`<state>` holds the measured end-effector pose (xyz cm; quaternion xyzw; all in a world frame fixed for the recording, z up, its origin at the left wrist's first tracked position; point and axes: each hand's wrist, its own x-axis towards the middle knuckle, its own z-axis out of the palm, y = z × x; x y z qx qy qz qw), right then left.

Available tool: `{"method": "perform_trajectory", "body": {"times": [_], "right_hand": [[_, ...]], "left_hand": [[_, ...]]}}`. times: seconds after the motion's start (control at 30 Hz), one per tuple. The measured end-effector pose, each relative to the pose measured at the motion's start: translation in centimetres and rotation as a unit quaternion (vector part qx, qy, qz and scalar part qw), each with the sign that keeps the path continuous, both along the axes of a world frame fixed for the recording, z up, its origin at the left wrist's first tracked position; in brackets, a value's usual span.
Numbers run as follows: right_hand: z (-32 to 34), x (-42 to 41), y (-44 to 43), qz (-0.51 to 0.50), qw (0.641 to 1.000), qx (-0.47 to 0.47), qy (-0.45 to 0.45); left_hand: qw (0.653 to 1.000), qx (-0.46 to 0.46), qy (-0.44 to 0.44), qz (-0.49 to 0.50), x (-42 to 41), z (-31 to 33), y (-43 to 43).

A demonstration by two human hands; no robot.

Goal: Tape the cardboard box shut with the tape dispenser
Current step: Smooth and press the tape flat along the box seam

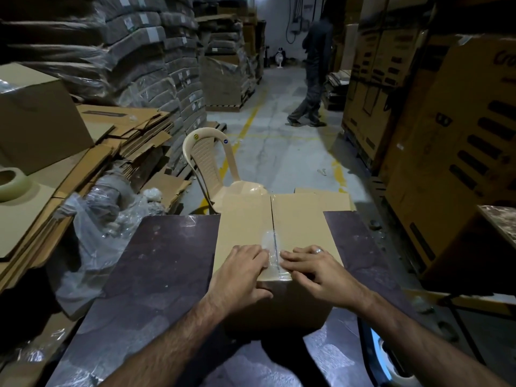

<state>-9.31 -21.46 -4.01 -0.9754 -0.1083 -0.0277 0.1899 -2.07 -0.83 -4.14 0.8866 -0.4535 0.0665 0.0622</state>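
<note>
The left hand (242, 275) lies flat, fingers spread, pressing clear tape (272, 256) onto the cardboard box (301, 219) at its near edge. The right hand (315, 270), at 3 o'clock of it, presses likewise. The box sits on the dark tabletop (167, 261). A plastic chair (208, 166) stands at 11 o'clock.

Dim warehouse aisle with grey concrete floor (282, 141), a beige plastic chair (208, 163) at twelve o'clock, stacked sacks (156, 51) at ten, cartons (435, 113) at two.
</note>
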Motion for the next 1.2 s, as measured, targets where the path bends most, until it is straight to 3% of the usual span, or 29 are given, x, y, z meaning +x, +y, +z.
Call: {"method": "perform_trajectory", "body": {"times": [0.1, 0.33, 0.53, 0.73, 0.87, 0.97, 1.2], "right_hand": [[0.3, 0.1, 0.0, -0.004, 1.0, -0.003, -0.006], [-0.2, -0.4, -0.1, 0.011, 0.997, -0.066, -0.036], [-0.2, -0.2, 0.5, 0.005, 0.995, -0.094, -0.043], [-0.7, -0.5, 0.3, 0.022, 0.997, -0.027, -0.071], [-0.9, -0.2, 0.7, 0.011, 0.99, -0.125, -0.064], [-0.3, 0.4, 1.5, -0.024, 0.984, -0.174, 0.003], [1.0, 2.3, 1.9, 0.006, 0.979, -0.174, 0.106]], "left_hand": [[1.0, -0.005, 0.011, 0.019, 0.1, 0.1, -0.2], [0.994, 0.091, 0.003, 0.067, 0.0, 0.2, -0.4], [0.995, 0.089, 0.002, 0.054, 0.1, 0.4, -0.6], [1.0, 0.014, -0.018, 0.016, 0.1, -0.1, -0.2], [0.999, 0.029, 0.01, 0.028, 0.1, 0.1, -0.4], [0.992, 0.111, 0.026, 0.06, 0.2, 0.5, -0.7], [0.988, 0.122, 0.073, 0.062, 1.0, 1.2, -0.8]]}}
